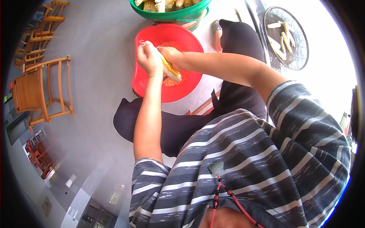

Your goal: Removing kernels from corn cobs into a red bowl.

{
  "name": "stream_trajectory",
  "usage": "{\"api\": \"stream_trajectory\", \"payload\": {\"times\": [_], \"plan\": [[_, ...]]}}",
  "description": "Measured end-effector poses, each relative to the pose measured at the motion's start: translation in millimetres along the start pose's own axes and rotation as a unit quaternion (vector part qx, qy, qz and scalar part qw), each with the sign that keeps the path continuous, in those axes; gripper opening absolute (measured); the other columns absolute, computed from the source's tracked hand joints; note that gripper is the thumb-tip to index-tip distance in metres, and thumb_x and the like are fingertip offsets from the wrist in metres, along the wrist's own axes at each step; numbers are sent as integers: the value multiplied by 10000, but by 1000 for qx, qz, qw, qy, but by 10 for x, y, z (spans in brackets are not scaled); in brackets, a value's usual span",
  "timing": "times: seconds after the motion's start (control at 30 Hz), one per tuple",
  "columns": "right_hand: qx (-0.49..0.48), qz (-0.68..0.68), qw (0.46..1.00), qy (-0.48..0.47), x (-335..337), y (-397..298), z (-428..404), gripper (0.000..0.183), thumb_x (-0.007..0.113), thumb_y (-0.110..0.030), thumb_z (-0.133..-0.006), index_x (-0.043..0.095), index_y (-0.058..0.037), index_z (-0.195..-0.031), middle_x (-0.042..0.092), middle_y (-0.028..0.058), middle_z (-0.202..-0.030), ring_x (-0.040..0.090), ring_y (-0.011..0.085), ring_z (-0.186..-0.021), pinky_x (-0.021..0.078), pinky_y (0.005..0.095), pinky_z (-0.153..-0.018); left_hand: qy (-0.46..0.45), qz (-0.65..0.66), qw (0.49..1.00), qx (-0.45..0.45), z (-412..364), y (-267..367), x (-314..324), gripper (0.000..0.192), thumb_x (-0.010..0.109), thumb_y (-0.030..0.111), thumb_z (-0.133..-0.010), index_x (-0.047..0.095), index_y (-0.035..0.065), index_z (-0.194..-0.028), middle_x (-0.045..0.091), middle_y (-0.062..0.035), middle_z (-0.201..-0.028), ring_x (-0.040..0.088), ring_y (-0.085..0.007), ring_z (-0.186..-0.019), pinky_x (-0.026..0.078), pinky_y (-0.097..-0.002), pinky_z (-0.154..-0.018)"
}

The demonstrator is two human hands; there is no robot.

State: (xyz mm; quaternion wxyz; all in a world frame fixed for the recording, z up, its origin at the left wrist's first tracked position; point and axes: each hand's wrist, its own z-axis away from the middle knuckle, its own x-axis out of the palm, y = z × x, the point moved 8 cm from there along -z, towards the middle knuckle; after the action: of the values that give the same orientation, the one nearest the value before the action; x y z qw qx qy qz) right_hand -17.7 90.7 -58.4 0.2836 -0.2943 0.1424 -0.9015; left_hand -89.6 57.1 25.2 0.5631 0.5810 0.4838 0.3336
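My left hand (150,59) grips a partly shelled corn cob (172,71) near its upper end, over a red plastic basin (182,92). Some yellow rows remain along one side of the cob; the rest is pale and bare. Against the cob's right side presses my right hand (172,57), its fingers curled and partly hidden. A thin, light-coloured loop, too small to identify, shows at my left fingertips. Loose orange-yellow corn kernels (179,48) lie in the basin below both hands.
Behind the basin, a green plastic tub (171,16) holds several corn cobs. At the right, bare cobs lie in a round wire-framed basket (308,48). My knees flank the basin. Wooden chairs (42,88) stand on the grey floor at the left.
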Motion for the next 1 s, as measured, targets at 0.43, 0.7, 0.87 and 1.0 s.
{"api": "stream_trajectory", "payload": {"times": [0.43, 0.7, 0.87, 1.0], "plan": [[60, 94, 994, 14, -28, 167, -27, 179, 443, -142, -806, 580, -28, -792, 596, 112, -750, 578, 219, -657, 444, 404, -576, -34, 136, 989, -48, -31, 117, 12, 217, 472, 128, -838, 416, 48, -644, 433, -5, -541, 408, -94, -433, 350, -247, -414], [-94, 254, 961, 48, 18, -161, 149, 486, 403, -424, -830, 614, 12, -790, 613, 169, -791, 600, 258, -724, 452, 390, -690, 74, 171, 975, -120, -219, -99, -444, 223, 458, 158, -818, 395, 43, -638, 420, -1, -559, 425, -103, -489, 358, -262, -455], [-356, 464, 810, 34, 124, -356, 246, 440, 401, -387, -845, 591, 10, -844, 598, 173, -718, 601, 263, -746, 467, 355, -670, 70, 179, 975, -112, -220, 100, -281, 227, 460, 171, -805, 393, 48, -627, 416, -8, -557, 411, -111, -476, 364, -272, -460], [48, 108, 993, -11, 7, 140, 71, 287, 437, -297, -844, 574, -49, -795, 587, 99, -703, 581, 207, -646, 459, 353, -546, 41, 182, 976, -113, -219, 76, -291, 219, 456, 154, -809, 399, 45, -628, 420, -4, -555, 409, -103, -468, 364, -262, -451]]}}
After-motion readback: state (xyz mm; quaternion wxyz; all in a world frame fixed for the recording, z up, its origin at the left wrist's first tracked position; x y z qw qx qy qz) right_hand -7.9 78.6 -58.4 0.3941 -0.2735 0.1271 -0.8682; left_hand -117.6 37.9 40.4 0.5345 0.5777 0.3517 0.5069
